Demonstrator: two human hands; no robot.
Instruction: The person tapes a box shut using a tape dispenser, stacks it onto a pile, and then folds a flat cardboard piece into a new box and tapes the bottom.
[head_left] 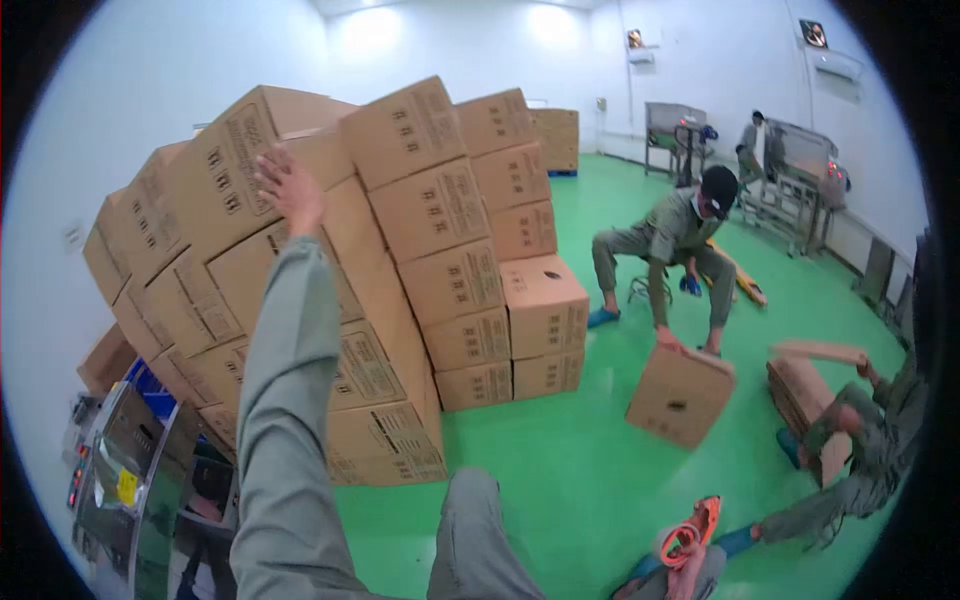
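My left hand (290,190) reaches up, its fingers stretched out against the printed side of a large cardboard box (222,170) on top of a tall stack. The palm faces the carton and grips nothing. Low in the view, my right hand (684,580) is closed around an orange tape dispenser (690,535) with a roll of tape on it. Next to the touched carton, another box (403,130) tops a neighbouring column and sits tilted in the view.
A seated co-worker (675,235) holds a box (682,395) low over the green floor (540,460). Another person (870,430) at the right edge handles flattened cardboard (800,385). Metal equipment (120,480) stands lower left. Machines (795,165) line the far wall.
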